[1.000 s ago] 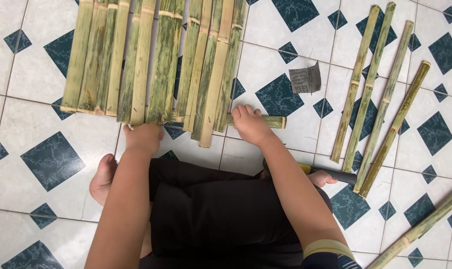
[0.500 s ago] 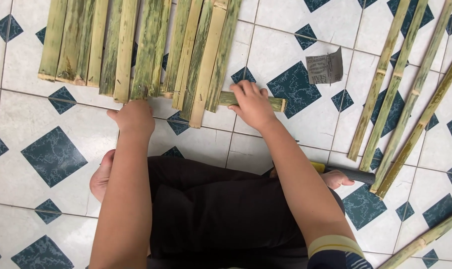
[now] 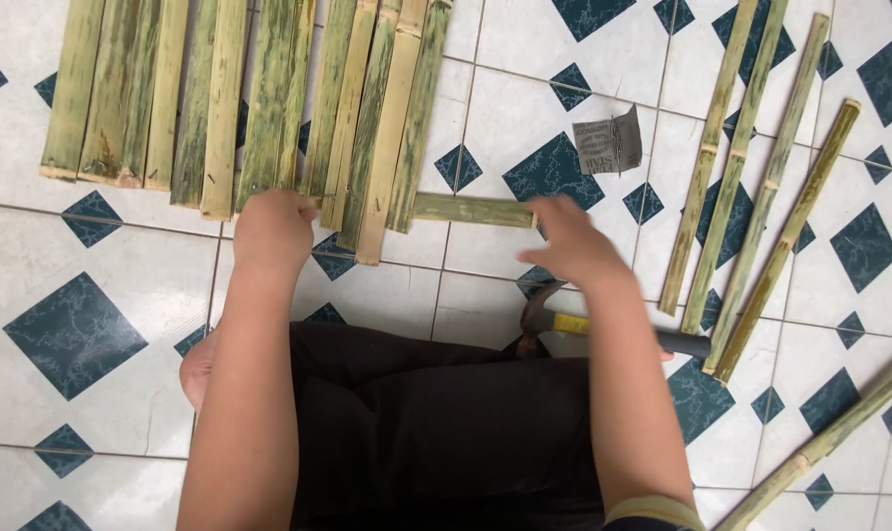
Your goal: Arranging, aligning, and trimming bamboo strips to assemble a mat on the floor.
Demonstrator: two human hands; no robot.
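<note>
On the tiled floor (image 3: 102, 295), a panel of split bamboo slats (image 3: 259, 108) lies toward the far left corner of the view, its slats side by side and crossing over a bamboo crosspiece (image 3: 471, 209) that runs under their near ends. Small dark dots near some slat ends look like nails, so most of the panel seems already fastened. The crosspiece sticks out bare to the right of the last slat, which suggests there is room for more slats.

The left hand (image 3: 274, 231) rests closed, knuckles up, on the near ends of the middle slats. The right hand (image 3: 574, 246) hovers with spread fingers at the free right end of the crosspiece; whether it touches it I cannot tell, and it grips nothing. A hammer (image 3: 603, 329) with a yellow-and-black handle lies just beneath that forearm, near the lap. Four loose bamboo strips (image 3: 761, 187) wait toward the right edge, beside a grey scrap (image 3: 608, 143), probably sandpaper.
</note>
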